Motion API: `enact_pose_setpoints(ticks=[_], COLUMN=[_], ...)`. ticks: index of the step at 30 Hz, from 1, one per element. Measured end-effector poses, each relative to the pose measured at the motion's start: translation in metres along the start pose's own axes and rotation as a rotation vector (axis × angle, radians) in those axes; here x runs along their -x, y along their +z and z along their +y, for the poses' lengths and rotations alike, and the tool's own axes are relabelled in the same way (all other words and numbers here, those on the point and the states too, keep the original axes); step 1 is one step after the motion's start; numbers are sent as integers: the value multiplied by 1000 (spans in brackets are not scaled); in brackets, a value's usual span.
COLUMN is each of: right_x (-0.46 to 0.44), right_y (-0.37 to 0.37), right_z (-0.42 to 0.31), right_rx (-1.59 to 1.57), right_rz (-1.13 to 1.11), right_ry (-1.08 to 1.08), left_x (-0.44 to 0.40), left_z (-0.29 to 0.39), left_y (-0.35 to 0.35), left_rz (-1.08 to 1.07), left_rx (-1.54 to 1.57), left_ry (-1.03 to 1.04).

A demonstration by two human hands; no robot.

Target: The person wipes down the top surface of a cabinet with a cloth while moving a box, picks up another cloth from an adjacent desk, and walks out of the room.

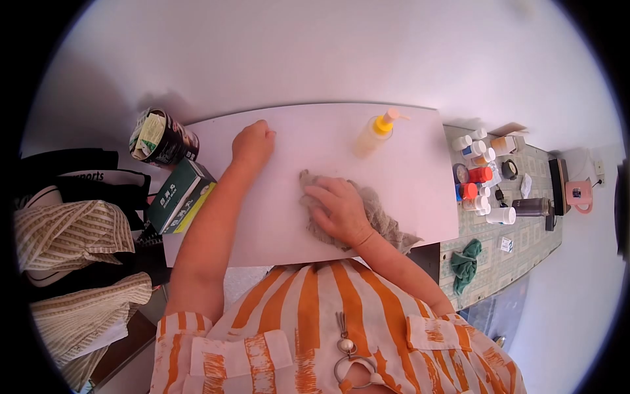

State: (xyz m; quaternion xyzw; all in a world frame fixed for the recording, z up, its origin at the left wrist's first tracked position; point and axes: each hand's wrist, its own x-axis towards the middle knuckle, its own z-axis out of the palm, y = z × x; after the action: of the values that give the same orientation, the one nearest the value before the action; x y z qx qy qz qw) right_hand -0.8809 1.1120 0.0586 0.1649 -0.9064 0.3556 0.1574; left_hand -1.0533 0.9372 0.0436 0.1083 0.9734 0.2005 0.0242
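Note:
My left hand (pixel 254 146) rests as a fist on the white tabletop (pixel 262 230), toward its back left, and nothing shows in it. A crumpled grey-brown cloth (pixel 384 220) lies near the front middle of the table. My right hand (pixel 338 209) presses down on this cloth, fingers bent over it and part of the fabric hidden underneath. Behind and right of the cloth stands a clear pump bottle (pixel 374 138) with a yellow collar, a pale pump head and yellowish contents.
At the table's left edge are a dark round tub (pixel 177 141) with packets inside and a green box (pixel 180 194). Striped fabric (pixel 75 236) hangs at left. The right-hand side table holds several small bottles (pixel 482 174), a dark tumbler (pixel 530 207) and a green cloth (pixel 466 266).

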Motion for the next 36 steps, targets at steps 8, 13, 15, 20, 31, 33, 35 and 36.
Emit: enact_pose_setpoints(ticks=[8,13,15,20,31,33,35,36], right_x=[-1,0,0,0,0,0,1,0], right_y=[0,-2,-1,-1,-1,-1,-1,-1], right_z=[-2,-2,-2,-1,-2,-3,-2,-2], right_rx=[-7,-18,-14,-11,-36,-38,-39,-33], right_rz=[13,14,15,7,25,34,39,28], right_ry=[3,5,2,-1,1,0,-2,4], left_x=[0,-7,-6,0,-8,-12,-10,-8], left_z=[5,-11,-7,4,7,3,9,14], left_y=[-2,-6,-6,-6,8,10,14,14], left_rz=[-37,13,15,-27,69,81,64,63], left_rx=[-44,-2,7,13,30,28,37,34], left_ry=[-5,-21,-37,11,4,-14,39,40])
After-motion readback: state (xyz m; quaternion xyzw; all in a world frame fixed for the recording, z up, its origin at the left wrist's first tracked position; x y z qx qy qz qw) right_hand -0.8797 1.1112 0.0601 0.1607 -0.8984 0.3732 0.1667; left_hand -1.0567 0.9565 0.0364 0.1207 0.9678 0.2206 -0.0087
